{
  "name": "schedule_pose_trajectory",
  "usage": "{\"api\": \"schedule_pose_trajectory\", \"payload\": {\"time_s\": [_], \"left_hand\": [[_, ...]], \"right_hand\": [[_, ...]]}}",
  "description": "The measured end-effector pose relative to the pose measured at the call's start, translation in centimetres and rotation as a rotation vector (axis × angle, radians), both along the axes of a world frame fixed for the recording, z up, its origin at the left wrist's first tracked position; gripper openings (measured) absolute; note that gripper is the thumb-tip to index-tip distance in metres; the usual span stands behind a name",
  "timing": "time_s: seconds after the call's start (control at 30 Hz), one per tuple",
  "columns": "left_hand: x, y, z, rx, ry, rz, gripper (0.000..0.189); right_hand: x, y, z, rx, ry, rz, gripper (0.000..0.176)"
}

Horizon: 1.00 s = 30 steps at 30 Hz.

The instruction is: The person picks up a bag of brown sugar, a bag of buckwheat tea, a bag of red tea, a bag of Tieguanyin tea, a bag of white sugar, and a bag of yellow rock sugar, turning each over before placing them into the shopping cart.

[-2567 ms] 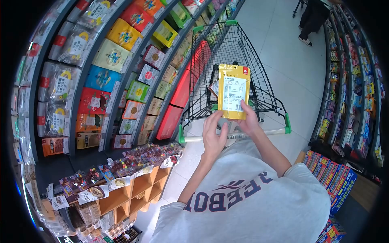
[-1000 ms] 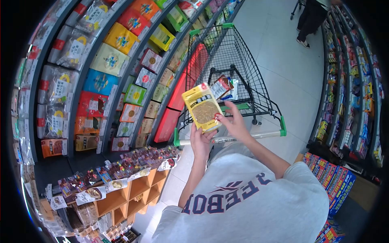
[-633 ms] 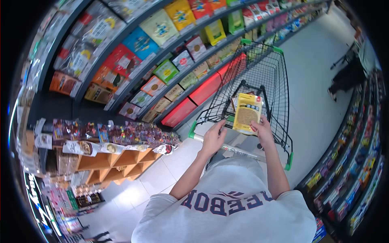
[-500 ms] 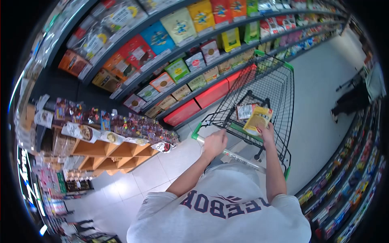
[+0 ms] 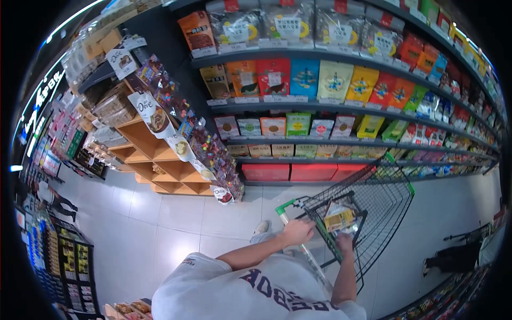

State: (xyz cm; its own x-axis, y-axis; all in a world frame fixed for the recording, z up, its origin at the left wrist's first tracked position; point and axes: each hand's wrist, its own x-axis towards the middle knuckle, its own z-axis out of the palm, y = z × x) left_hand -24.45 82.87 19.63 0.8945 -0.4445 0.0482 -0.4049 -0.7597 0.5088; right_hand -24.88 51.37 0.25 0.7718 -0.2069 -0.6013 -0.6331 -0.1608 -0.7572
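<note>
My left hand [image 5: 298, 232] is closed around the handlebar [image 5: 286, 217] of a black wire shopping cart [image 5: 385, 213] with green corner pieces. A yellow printed package [image 5: 340, 219] is over the cart basket. My right hand [image 5: 344, 243] has its fingers curled at the package's near edge, and the fingertips are partly hidden. Behind the yellow package, a silvery package [image 5: 342, 205] shows in the cart.
Shelves of bagged goods [image 5: 304, 80] run along the far side, above red panels [image 5: 314, 172]. At left stands a wooden display rack [image 5: 154, 149] with hanging Dove packets [image 5: 150, 113]. A person in dark trousers [image 5: 453, 260] is at the right. Another person [image 5: 53, 197] stands far left.
The view has swung left, showing more of the rack and floor. My right hand and the yellow package have moved lower over the cart; my left hand keeps its grip on the handlebar.
</note>
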Motion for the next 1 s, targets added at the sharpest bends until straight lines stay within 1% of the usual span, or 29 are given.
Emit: {"api": "schedule_pose_trajectory", "payload": {"time_s": [0.03, 0.07, 0.1, 0.13, 0.17, 0.2, 0.23, 0.27, 0.3, 0.33, 0.43, 0.53, 0.57, 0.7, 0.77, 0.8, 0.83, 0.87, 0.9, 0.93, 0.97, 1.0], "left_hand": [[0.1, 0.0, -0.4, -0.006, -0.011, -0.005, 0.023], [-0.2, 0.0, -0.8, -0.011, -0.012, -0.011, 0.023], [-0.3, 0.0, -0.8, -0.012, 0.005, -0.008, 0.023], [-0.3, 0.0, -0.6, -0.013, 0.021, -0.006, 0.023], [-0.2, 0.0, -0.4, -0.014, 0.040, -0.006, 0.023], [-0.2, 0.1, -0.2, -0.012, 0.041, -0.009, 0.023], [-0.2, 0.1, 0.1, -0.009, 0.045, -0.014, 0.023], [-0.2, 0.2, 0.5, -0.003, 0.051, -0.022, 0.023], [-0.2, 0.2, 1.1, -0.001, 0.056, -0.016, 0.023], [0.0, 0.3, 0.7, -0.001, 0.051, -0.022, 0.023], [-0.3, 0.5, 0.1, -0.013, 0.084, -0.070, 0.024], [-0.1, 1.0, 0.1, -0.046, 0.144, -0.145, 0.026], [0.0, 1.4, 0.1, -0.048, 0.160, -0.177, 0.026], [0.9, 2.2, -0.1, 0.021, 0.233, -0.297, 0.032], [1.2, 2.8, -0.6, -0.046, 0.250, -0.355, 0.033], [1.6, 3.0, -0.6, -0.078, 0.253, -0.393, 0.033], [2.2, 3.3, -0.5, -0.056, 0.261, -0.442, 0.036], [2.6, 3.6, -0.5, -0.033, 0.272, -0.492, 0.039], [3.0, 4.0, -0.5, -0.011, 0.287, -0.544, 0.042], [3.5, 4.3, -0.6, -0.041, 0.301, -0.539, 0.041], [3.8, 4.6, -0.8, -0.075, 0.324, -0.534, 0.041], [3.9, 4.8, -1.0, -0.108, 0.353, -0.529, 0.041]], "right_hand": [[-0.3, 0.8, 1.5, 0.047, 0.010, 0.029, 0.026], [-0.5, 1.8, 1.9, 0.039, -0.001, -0.009, 0.020], [-0.3, 0.1, -3.8, -0.128, -0.109, 0.123, 0.023], [-0.2, 0.3, -2.4, -0.091, -0.110, 0.237, 0.030], [-0.4, 1.0, -0.4, -0.111, -0.069, 0.198, 0.028], [-0.3, 1.5, 0.5, 0.018, -0.015, 0.106, 0.024], [-0.1, 1.6, 1.1, 0.036, 0.010, 0.074, 0.022], [0.2, 0.9, 0.1, 0.130, 0.030, 0.101, 0.026], [0.7, 1.3, 0.8, 0.095, 0.035, 0.079, 0.027], [0.3, 1.5, 1.1, 0.062, 0.048, 0.051, 0.028], [-0.1, 2.1, 1.8, -0.032, 0.004, 0.066, 0.030], [-0.5, 2.2, 2.5, -0.032, -0.001, 0.077, 0.022], [-0.3, 2.1, 2.8, -0.049, 0.000, 0.143, 0.022], [-0.3, 2.2, 1.9, 0.042, 0.023, 0.075, 0.020], [-0.6, 2.1, 0.4, 0.058, -0.009, 0.047, 0.023], [-0.8, 1.5, -0.9, -0.096, -0.121, 0.152, 0.031], [-0.8, 0.0, -5.4, -0.272, -0.203, 0.219, 0.028], [-0.9, -1.4, -9.7, -0.463, -0.277, 0.271, 0.031], [-0.9, 0.8, -4.4, -0.186, -0.135, 0.068, 0.045], [-0.8, 4.1, 3.3, 0.053, -0.006, -0.184, 0.063], [-0.3, 4.4, 5.4, 0.345, 0.024, -0.296, 0.091], [-0.3, 6.6, 10.3, 0.609, -0.076, -0.487, 0.098]]}}
